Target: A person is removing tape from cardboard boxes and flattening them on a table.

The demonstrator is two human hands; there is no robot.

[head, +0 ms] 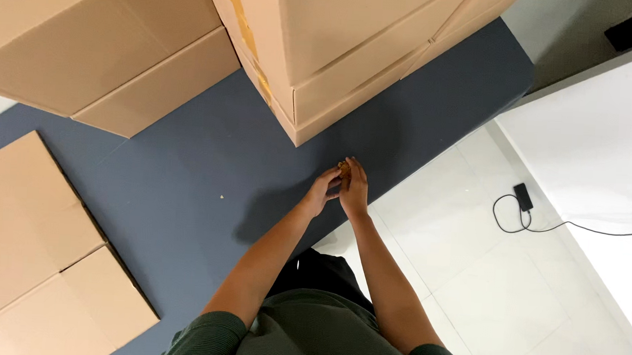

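**Both hands meet on a small brown thing at the desk edge**

The left hand (322,190) and right hand (354,187) come together just right of the frame's middle, over the near edge of the dark blue desk (186,185). Between the fingertips sits a small brownish object (344,166), too small to tell what it is. The fingers of both hands are curled close around it, pinching it from either side; the grip looks nearly closed, with both hands sharing the hold. The object lies at the far tips of the fingers, toward the top of the frame, and neither hand is clearly nearer. Its long axis cannot be made out.

Just above the hands, the corner of a stack of cardboard boxes (336,63) points down toward them, close but apart. Another box (99,51) fills the upper left, and flat boxes (31,249) lie at lower left. Open desk stretches left of the hands. To the right, the desk ends and white floor tiles (483,280) begin, with a black cable and plug (522,199) lying there.
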